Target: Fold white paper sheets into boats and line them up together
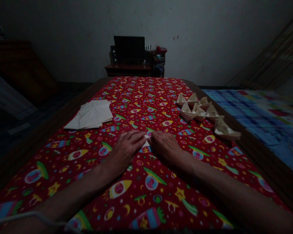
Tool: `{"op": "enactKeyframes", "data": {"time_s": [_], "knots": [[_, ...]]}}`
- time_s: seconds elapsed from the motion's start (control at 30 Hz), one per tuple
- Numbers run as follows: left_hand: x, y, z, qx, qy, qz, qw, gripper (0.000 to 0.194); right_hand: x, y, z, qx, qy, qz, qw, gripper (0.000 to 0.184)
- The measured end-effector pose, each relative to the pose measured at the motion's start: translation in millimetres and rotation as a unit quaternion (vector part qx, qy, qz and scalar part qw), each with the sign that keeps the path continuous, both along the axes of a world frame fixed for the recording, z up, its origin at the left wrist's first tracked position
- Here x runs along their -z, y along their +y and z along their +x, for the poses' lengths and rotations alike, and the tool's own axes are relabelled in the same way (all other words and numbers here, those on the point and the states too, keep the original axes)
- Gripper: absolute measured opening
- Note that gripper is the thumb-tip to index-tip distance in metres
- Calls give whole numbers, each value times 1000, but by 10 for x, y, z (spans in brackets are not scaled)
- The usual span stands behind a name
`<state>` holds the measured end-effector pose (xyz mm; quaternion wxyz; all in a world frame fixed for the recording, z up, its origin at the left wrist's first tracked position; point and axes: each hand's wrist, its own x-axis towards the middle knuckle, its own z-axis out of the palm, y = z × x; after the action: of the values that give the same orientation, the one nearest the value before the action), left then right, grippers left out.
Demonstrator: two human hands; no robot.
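Both hands meet at the middle of the cloth over a small piece of white paper point(146, 142), which shows only in the gap between them and below. My left hand point(130, 143) lies on the paper's left side, its fingers bent together and pressed down on it. Curled over the right side, my right hand point(166, 145) pinches the paper's edge, with its fingertips partly hidden. Most of the paper is covered, so its full shape cannot be made out. Several folded paper boats point(197, 112) stand to the right, beyond my right hand. At the left lies a stack of paper sheets point(90, 115).
A red cloth point(141, 182) printed with rockets and stars covers the table, whose wooden edge point(224, 118) shows along the sides. A dark monitor point(129, 48) stands on a small desk by the wall. A white cable point(34, 214) crosses near my left forearm.
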<state>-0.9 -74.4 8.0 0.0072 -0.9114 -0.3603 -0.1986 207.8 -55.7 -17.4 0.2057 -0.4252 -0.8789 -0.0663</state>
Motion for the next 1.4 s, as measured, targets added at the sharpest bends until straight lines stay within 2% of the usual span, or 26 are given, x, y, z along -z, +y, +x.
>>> {"op": "enactKeyframes", "data": {"time_s": [0.13,0.3,0.37,0.43,0.5,0.63,0.73,0.93,1.03,1.17,1.3,1.4], "knots": [[-3,-102,-2,22,57,-13,998,42,12,-16,9,8,-11,11,1000,27],[23,-179,-25,14,88,-40,995,49,-193,-96,-101,53,-76,-14,996,15],[27,-185,-36,13,87,-35,996,49,-251,-146,-123,2,-88,1,996,15],[20,-188,-52,11,81,-28,996,48,-257,-200,-92,-77,-82,10,994,24],[4,-192,-78,12,78,-29,996,48,-231,-251,-9,-115,-65,-9,991,36],[-28,-205,-159,11,85,-37,996,46,-204,-332,173,-109,-70,-67,989,49],[-26,-225,-231,-5,87,-26,996,44,-236,-373,218,-99,-86,-66,989,52],[-5,-245,-345,-31,98,-10,995,41,-282,-410,140,-67,-102,-29,992,38],[-45,-193,-343,-2,85,-25,996,38,-274,-411,71,-44,-108,-8,993,31],[-142,-58,-253,39,19,-52,998,31,-330,-365,-41,-39,-133,-14,990,27],[-198,99,-123,12,-7,-80,997,26,-448,-251,-146,-50,-200,-3,979,19],[-171,203,-75,-4,-20,-96,995,23,-471,-157,-163,-57,-207,-22,976,16]]}}
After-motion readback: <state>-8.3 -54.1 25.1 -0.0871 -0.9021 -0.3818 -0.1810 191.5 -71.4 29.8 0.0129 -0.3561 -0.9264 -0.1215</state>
